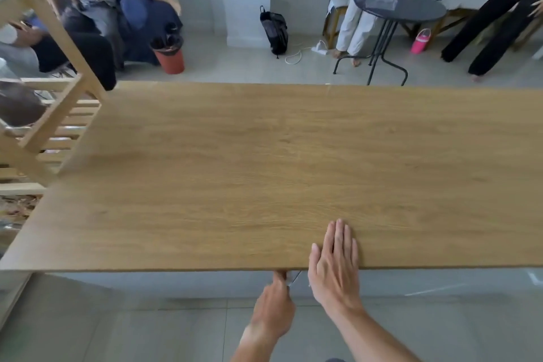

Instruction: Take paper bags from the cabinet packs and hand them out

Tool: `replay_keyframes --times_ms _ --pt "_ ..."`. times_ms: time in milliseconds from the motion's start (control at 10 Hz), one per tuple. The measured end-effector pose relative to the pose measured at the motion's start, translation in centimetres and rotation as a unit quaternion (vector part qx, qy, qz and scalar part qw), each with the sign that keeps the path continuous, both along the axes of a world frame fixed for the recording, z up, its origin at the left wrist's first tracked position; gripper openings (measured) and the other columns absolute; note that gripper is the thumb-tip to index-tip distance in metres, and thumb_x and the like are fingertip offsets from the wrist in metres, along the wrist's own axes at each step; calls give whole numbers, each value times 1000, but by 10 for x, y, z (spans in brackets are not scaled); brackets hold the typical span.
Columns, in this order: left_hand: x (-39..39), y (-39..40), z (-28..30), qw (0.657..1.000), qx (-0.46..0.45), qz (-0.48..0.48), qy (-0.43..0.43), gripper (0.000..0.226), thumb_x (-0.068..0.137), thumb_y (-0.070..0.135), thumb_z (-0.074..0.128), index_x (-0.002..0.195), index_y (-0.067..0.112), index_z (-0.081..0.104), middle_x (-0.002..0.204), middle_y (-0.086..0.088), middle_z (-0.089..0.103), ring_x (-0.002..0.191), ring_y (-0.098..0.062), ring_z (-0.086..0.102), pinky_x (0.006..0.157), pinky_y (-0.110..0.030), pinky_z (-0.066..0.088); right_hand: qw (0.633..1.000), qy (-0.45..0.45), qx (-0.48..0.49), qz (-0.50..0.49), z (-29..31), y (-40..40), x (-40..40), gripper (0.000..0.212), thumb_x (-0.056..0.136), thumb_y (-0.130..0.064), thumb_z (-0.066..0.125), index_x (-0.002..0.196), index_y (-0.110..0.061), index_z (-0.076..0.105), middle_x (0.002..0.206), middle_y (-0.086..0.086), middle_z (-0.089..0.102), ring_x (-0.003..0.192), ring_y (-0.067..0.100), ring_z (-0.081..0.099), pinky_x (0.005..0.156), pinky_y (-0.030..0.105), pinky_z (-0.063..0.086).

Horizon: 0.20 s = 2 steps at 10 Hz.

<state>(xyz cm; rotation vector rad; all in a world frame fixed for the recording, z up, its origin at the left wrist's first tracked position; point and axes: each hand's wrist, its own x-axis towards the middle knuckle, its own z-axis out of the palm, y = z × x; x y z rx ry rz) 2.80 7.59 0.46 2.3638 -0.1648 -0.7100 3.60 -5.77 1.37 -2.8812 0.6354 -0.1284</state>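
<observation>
My right hand [335,261] lies flat, fingers together, on the near edge of the wooden cabinet top [264,161]. My left hand [274,306] reaches under that edge, fingers curled on a thin metal handle or door edge [293,278] of the white cabinet front [176,285]. No paper bags or packs are visible; the cabinet's inside is hidden.
A wooden slatted rack [55,120] stands at the left. Beyond the top, seated people [97,0], a red bin [170,56], a black backpack [274,29], a round dark table [402,9], two standing people and a pink bottle [420,41].
</observation>
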Motion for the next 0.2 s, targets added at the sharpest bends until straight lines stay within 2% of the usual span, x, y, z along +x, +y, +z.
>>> replay_keyframes --times_ms 100,200 --pt "3 14 18 979 62 -71 -181 14 90 29 40 90 26 54 73 -1 67 66 -28 64 51 -32 40 1000 15 -21 10 -3 -2 3 68 96 -37 21 140 10 43 147 26 41 134 41 41 108 51 30" --pt "21 28 21 967 -48 -64 -242 20 84 31 47 69 20 54 50 4 57 40 -23 51 35 -30 35 999 33 -27 -2 4 0 19 66 85 -36 32 133 6 53 137 26 51 121 44 50 92 54 45"
